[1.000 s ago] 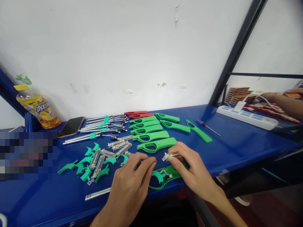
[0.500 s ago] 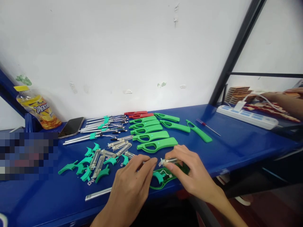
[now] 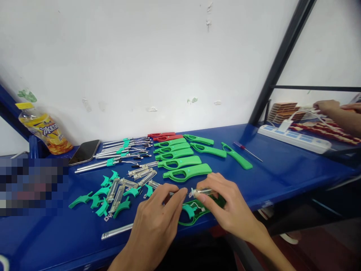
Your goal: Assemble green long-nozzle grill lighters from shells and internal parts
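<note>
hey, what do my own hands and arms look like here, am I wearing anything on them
Your left hand and right hand are bare, with slim fingers and no gloves. The visible forearms show no sleeves, watch or bracelet. No rings show either, though some fingers are partly hidden.

Right hand point(image 3: 225, 205) holds a clear tube point(image 3: 204, 191) between thumb and fingers, above an open green casing point(image 3: 208, 210) at the near edge of the blue surface point(image 3: 273, 177). Left hand point(image 3: 158, 218) is just beside, thumb and forefinger close together; any item between them cannot be made out. Green triggers point(image 3: 80, 200) lie scattered leftward; a metal rod point(image 3: 117, 231) runs behind the left wrist.
</note>
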The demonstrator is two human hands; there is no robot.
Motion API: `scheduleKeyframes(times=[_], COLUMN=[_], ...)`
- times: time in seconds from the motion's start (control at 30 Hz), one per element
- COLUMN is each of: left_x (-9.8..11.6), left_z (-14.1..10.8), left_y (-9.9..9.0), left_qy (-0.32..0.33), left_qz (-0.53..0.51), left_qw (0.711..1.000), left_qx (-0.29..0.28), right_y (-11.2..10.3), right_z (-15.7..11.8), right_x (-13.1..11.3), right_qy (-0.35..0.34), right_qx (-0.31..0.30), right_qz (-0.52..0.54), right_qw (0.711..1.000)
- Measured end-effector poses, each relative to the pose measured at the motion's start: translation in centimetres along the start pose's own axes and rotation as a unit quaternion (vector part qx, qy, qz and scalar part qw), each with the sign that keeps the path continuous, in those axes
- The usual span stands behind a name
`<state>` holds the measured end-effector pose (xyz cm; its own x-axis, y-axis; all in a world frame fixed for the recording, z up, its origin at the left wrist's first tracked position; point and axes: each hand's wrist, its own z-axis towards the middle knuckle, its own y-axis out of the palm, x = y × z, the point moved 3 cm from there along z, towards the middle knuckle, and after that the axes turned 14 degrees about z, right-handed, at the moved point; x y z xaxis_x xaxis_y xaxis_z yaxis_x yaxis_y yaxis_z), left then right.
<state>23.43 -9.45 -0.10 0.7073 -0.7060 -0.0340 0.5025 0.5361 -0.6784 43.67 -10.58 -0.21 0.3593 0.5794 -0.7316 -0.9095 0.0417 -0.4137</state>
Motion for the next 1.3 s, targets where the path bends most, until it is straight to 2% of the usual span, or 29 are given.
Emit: scheduleKeyframes(times=[0.5, 0.8, 1.03, 1.3], left_x=[0.31, 0.52, 0.13, 0.49], left_z=[-0.06, -0.08, -0.14, 0.63], left_y=[-0.24, -0.34, -0.26, -0.35], left_qy=[0.033, 0.057, 0.009, -0.008], left_qz=[0.068, 0.068, 0.053, 0.018], left_qw=[0.997, 0.996, 0.999, 1.000], left_qx=[0.011, 0.018, 0.012, 0.016], right_y=[-0.02, 0.10, 0.18, 0.00], right_z=[-0.15, 0.02, -0.18, -0.07], right_x=[-0.03, -0.09, -0.20, -0.20], right_qy=[0.013, 0.008, -0.010, -0.008], right_qx=[-0.028, -0.042, 0.001, -0.006], right_qz=[-0.012, -0.009, -0.011, -0.009], right_qw=[0.999, 0.999, 1.000, 1.000])
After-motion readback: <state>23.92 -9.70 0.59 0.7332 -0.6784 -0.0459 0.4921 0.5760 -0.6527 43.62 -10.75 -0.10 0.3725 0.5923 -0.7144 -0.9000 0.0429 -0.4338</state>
